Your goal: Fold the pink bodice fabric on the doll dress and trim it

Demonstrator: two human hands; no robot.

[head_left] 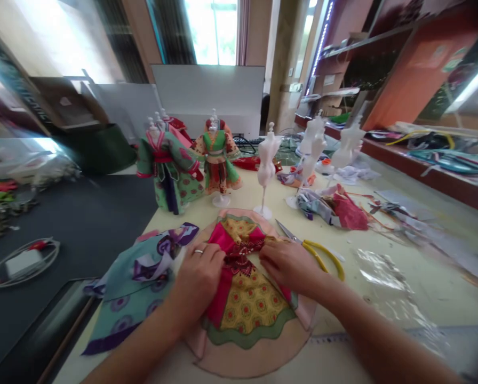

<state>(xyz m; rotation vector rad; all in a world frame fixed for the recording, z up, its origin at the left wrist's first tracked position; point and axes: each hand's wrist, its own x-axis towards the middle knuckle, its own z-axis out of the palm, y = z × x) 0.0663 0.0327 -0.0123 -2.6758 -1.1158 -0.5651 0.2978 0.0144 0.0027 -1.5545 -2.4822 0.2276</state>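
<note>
A small doll dress [252,301], yellow-gold with magenta, a green wavy hem and a pale peach outer skirt, lies flat on the table before me. My left hand [201,273], with a ring on one finger, is closed on its waist from the left. On the opposite side, my right hand [287,264] has its fingers curled onto the waist, by the dark red patterned band [243,257]. The fingertips of both hands are partly hidden. Yellow-handled scissors [323,256] lie just beyond my right hand. Left of the dress rests a blue and purple garment [133,301].
Dressed mini mannequins [165,165] stand at the back left, with a green-clad one [217,160] beside them. Bare white mannequins [267,160] are at the back right. Fabric scraps [349,208], a clear plastic bag [387,282] and a ruler [331,338] lie to the right.
</note>
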